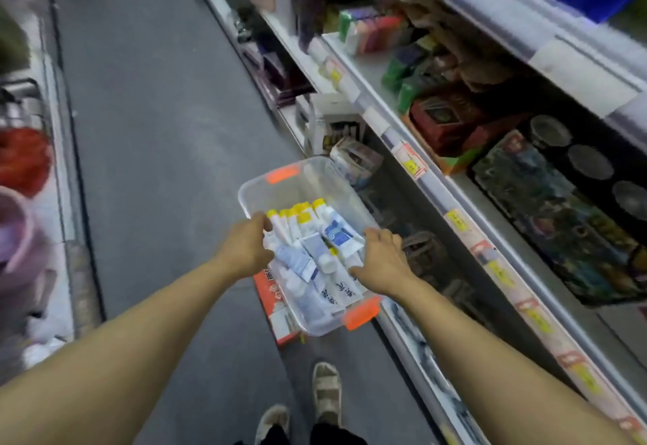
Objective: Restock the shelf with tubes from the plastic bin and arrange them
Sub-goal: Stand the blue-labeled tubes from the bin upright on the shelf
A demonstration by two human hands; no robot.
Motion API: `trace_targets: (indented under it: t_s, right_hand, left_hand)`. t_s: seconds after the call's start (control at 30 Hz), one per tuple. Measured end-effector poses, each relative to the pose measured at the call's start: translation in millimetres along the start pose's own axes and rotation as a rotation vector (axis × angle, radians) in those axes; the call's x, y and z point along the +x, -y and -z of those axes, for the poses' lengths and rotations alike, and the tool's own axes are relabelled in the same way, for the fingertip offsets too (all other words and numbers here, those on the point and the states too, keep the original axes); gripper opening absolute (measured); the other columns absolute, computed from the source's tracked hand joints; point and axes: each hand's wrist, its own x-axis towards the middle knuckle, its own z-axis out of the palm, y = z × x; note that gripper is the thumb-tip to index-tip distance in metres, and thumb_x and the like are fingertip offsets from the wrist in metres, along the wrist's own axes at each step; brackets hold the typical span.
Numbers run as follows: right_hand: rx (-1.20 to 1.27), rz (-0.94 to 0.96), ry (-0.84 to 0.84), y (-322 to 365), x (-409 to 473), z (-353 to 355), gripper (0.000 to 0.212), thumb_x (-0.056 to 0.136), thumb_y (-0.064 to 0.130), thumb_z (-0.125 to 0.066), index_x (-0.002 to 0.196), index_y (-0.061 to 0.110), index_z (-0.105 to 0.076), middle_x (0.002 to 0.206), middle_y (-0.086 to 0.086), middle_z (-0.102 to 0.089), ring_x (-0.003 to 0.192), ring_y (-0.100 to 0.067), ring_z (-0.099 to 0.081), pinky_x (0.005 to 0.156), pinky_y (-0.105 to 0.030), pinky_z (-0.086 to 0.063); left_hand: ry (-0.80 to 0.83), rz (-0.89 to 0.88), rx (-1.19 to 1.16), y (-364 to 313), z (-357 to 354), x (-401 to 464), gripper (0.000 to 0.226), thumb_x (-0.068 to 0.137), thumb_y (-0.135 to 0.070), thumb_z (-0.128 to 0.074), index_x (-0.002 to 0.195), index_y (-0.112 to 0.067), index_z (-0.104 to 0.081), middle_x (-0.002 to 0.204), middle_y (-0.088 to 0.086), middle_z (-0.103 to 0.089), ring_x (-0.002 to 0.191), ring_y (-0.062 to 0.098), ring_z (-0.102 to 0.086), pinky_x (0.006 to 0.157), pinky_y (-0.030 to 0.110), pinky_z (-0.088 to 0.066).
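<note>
Shelf (465,196): a long white store rack along the right of the aisle, running from near to far; its front edge carries price tags in yellow and red, and its levels hold mixed goods, among them dark round lids, a red box and green packs.
Floor (157,112): grey, running far up the left of the view; two sandalled feet stand at the near edge.
Plastic bin (276,182): a clear, shallow, rectangular tub with an orange clip at its far end and another at its near end; it is held in mid-air over the aisle, just left of the shelf's lower edge, tilted with one corner toward the near side.
Tubes (317,245): a loose heap inside the bin, mostly white with blue print; several at the far side have yellow caps, others have white caps, and those at the near end show dark lettering.
Left hand (245,247): grips the bin's left rim, fingers curled over the edge.
Right hand (381,262): grips the bin's right rim, fingers curled over it, thumb inside by the tubes.
</note>
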Motion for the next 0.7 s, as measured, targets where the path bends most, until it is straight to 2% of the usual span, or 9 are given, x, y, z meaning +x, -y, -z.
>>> trace_targets:
  t_s: [0.2,0.33,0.4,0.5,0.6,0.7]
  right_hand:
    - [0.0,0.026,0.089,-25.5,68.9,-23.0,0.064,0.083,0.029,-0.065,0.135,0.01,-0.032,0.139,-0.014,-0.032,0.13,-0.032,-0.026,0.105,-0.038,-0.031]
    - [0.028,0.038,0.108,-45.4,106.8,-35.7,0.062,0.084,0.026,-0.064,0.135,0.009,-0.032,0.139,-0.015,-0.03,0.13,-0.032,-0.025,0.106,-0.038,-0.031]
    - [0.041,0.055,0.11,-53.0,121.4,-43.2,0.06,0.085,0.022,-0.063,0.134,0.008,-0.033,0.138,-0.015,-0.031,0.129,-0.031,-0.026,0.105,-0.038,-0.031]
    - [0.054,0.099,0.096,-61.1,137.0,-55.2,0.056,0.085,0.014,-0.061,0.134,0.009,-0.034,0.136,-0.014,-0.033,0.127,-0.03,-0.029,0.103,-0.036,-0.033]
    - [0.069,0.136,0.083,-66.2,149.3,-65.9,0.055,0.084,0.008,-0.06,0.133,0.009,-0.036,0.133,-0.013,-0.035,0.125,-0.03,-0.033,0.101,-0.035,-0.034]
    - [0.077,0.171,0.098,-66.1,157.5,-71.6,0.054,0.085,0.007,-0.059,0.134,0.01,-0.035,0.134,-0.013,-0.036,0.126,-0.029,-0.036,0.102,-0.035,-0.035]
  left_hand:
    - [0.061,0.083,-0.033,-5.6,-62.2,56.7,0.041,0.078,-0.01,-0.062,0.117,-0.01,-0.049,0.115,0.014,-0.059,0.102,0.031,-0.057,0.082,0.033,-0.045]
    - [0.118,0.172,-0.086,-20.7,-113.6,94.1,0.038,0.083,-0.022,-0.062,0.117,-0.01,-0.048,0.113,0.015,-0.061,0.106,0.031,-0.055,0.076,0.03,-0.041]
    - [0.139,0.225,-0.114,-28.8,-136.7,111.2,0.04,0.086,-0.03,-0.06,0.118,-0.009,-0.046,0.114,0.016,-0.061,0.108,0.033,-0.055,0.08,0.032,-0.042]
    - [0.144,0.299,-0.147,-33.1,-169.6,136.6,0.053,0.084,-0.04,-0.061,0.121,-0.008,-0.042,0.12,0.017,-0.059,0.113,0.033,-0.054,0.088,0.035,-0.043]
    - [0.149,0.384,-0.128,-35.0,-191.3,151.0,0.076,0.081,-0.044,-0.064,0.135,-0.004,-0.028,0.135,0.018,-0.044,0.127,0.033,-0.041,0.097,0.038,-0.038]
    - [0.162,0.48,-0.184,-34.6,-202.3,156.3,0.092,0.077,-0.042,-0.07,0.141,-0.004,-0.015,0.14,0.021,-0.033,0.13,0.034,-0.037,0.1,0.039,-0.038]
